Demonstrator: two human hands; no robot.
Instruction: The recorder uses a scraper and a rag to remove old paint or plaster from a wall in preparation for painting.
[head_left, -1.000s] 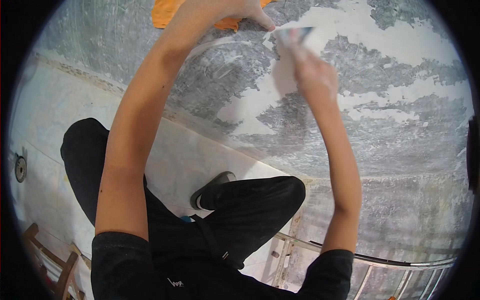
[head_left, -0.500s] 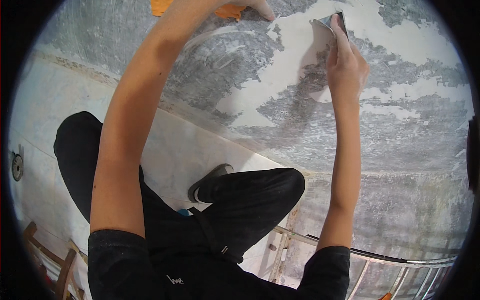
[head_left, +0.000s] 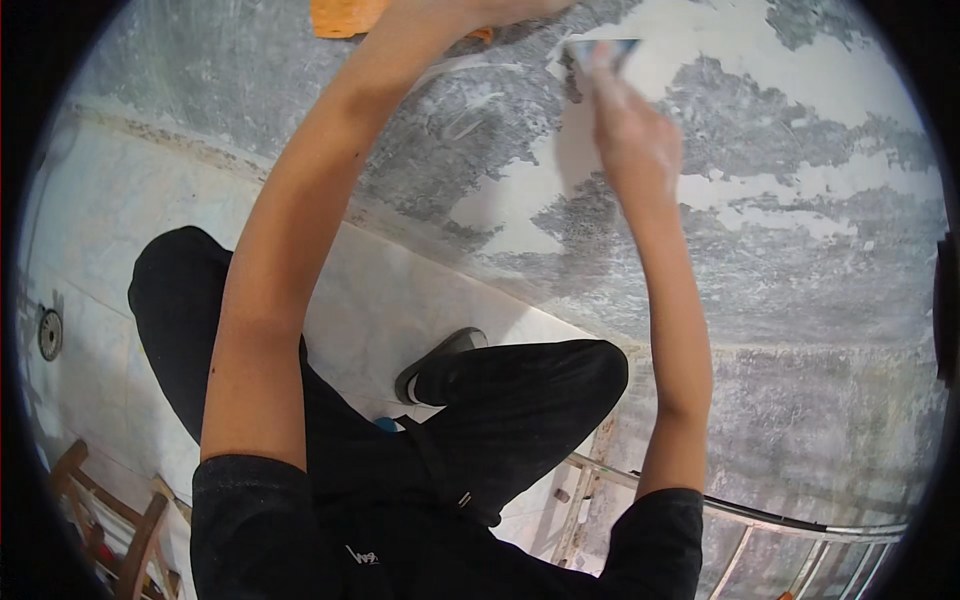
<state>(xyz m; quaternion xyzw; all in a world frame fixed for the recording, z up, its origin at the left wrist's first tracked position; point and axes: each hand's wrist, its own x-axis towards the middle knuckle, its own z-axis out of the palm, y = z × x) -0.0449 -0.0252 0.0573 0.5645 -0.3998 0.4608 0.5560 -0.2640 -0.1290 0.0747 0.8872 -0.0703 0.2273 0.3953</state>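
My right hand [head_left: 640, 140], slightly smeared by motion, is closed on a putty knife [head_left: 622, 50] with a greyish blade. The blade lies against the grey wall [head_left: 470, 120], over a patch of white putty [head_left: 690, 25]. Other uneven putty streaks [head_left: 515, 195] spread below and to the right. At the top edge, my left hand [head_left: 510, 8] is mostly cut off, so its fingers cannot be read. Close to it, an orange piece [head_left: 345, 15] shows on both sides of my left forearm; whether my hand holds it is hidden.
My bent legs in black trousers [head_left: 510, 415] rest on pale floor tiles [head_left: 390, 290] beside the wall's foot. A metal ladder [head_left: 760, 518] lies at the lower right. Wooden furniture [head_left: 140, 545] stands at the lower left, and a round drain cover [head_left: 50, 333] sits at far left.
My right hand has swept left with the putty knife, and the blade has turned. My left hand has shifted up and right, further out of view.
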